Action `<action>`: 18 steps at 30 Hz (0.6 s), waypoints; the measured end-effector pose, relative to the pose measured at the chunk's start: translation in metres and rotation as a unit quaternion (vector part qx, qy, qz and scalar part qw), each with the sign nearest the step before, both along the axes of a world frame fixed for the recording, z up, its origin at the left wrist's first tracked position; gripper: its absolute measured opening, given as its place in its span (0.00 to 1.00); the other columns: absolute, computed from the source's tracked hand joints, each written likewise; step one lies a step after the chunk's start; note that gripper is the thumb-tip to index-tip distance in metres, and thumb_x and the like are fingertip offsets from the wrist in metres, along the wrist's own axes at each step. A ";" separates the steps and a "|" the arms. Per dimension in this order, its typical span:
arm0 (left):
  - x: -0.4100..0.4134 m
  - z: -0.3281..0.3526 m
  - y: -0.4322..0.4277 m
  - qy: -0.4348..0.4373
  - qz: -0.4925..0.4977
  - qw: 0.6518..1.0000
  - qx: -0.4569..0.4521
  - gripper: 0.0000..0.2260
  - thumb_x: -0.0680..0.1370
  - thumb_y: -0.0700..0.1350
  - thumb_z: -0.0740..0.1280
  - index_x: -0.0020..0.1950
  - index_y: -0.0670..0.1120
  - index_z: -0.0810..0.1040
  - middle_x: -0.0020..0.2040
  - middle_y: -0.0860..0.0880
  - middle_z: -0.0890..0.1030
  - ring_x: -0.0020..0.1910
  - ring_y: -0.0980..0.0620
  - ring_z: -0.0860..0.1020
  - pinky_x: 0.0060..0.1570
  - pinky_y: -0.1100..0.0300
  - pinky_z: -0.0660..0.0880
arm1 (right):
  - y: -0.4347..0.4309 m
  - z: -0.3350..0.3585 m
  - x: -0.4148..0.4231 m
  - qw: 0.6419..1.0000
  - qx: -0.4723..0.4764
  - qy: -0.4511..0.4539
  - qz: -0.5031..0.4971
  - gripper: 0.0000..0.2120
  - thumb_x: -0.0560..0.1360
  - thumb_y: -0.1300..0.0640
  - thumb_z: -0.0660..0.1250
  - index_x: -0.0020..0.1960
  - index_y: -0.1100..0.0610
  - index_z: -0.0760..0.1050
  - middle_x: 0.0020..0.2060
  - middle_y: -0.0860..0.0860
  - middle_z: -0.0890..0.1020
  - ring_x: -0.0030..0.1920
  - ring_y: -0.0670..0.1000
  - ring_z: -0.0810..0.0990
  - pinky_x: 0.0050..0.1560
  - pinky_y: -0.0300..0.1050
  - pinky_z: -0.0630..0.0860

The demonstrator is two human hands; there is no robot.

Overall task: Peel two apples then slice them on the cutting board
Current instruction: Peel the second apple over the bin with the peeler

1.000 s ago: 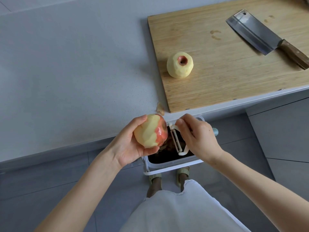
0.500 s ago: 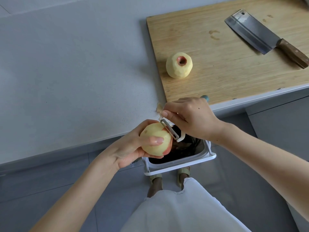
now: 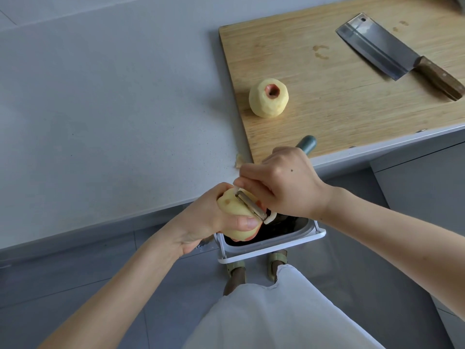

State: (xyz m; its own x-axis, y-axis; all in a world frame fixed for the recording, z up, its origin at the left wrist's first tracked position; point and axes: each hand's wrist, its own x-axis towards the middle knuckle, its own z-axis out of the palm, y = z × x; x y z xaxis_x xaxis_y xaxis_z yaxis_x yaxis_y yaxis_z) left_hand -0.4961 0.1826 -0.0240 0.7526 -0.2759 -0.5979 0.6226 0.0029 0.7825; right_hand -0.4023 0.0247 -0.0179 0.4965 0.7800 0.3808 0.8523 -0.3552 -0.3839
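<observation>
As my left grip cups the apple, my right grip clasps the peeler.
The peeler slants across the apple's red right side.

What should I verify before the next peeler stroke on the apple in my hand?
1. Left hand grips the apple: ok.
2. Right hand holds the peeler, blade on the apple: ok.
3. Left thumb clear of the blade: not ok, it lies beside the blade's lower end.
4. Waste bin below the apple: ok.
5. Remaining red skin: cannot tell, hands hide most.
6. Cleaver lying on the cutting board, away from hands: ok.
</observation>
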 end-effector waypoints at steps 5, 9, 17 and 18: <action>-0.008 0.007 0.009 0.004 0.048 0.996 -0.081 0.34 0.51 0.48 0.79 0.55 0.45 0.76 0.47 0.49 0.81 0.45 0.53 0.80 0.39 0.61 0.77 | -0.021 -0.032 -0.004 0.994 -0.043 0.055 -0.083 0.18 0.76 0.51 0.57 0.29 0.55 0.67 0.21 0.45 0.58 0.20 0.52 0.59 0.26 0.39 0.55; -0.005 0.008 0.017 0.006 0.090 0.988 -0.126 0.36 0.50 0.55 0.83 0.54 0.48 0.79 0.47 0.49 0.81 0.47 0.50 0.80 0.39 0.56 0.79 | -0.028 -0.047 -0.016 0.981 -0.043 0.095 -0.164 0.16 0.76 0.49 0.54 0.30 0.51 0.61 0.19 0.46 0.60 0.20 0.54 0.60 0.24 0.39 0.56; -0.012 -0.004 0.010 0.029 0.080 0.993 -0.084 0.32 0.58 0.45 0.76 0.60 0.44 0.72 0.54 0.41 0.78 0.52 0.44 0.79 0.52 0.45 0.78 | -0.006 0.001 -0.029 0.982 0.003 0.049 -0.182 0.18 0.78 0.51 0.56 0.32 0.56 0.72 0.18 0.48 0.63 0.20 0.56 0.65 0.25 0.38 0.52; -0.013 -0.004 0.009 0.027 0.075 0.993 -0.084 0.32 0.57 0.46 0.76 0.60 0.43 0.72 0.53 0.42 0.79 0.51 0.45 0.80 0.51 0.46 0.78 | -0.003 0.003 -0.030 0.984 0.005 0.042 -0.175 0.19 0.78 0.51 0.56 0.31 0.56 0.71 0.18 0.49 0.65 0.20 0.57 0.65 0.26 0.38 0.55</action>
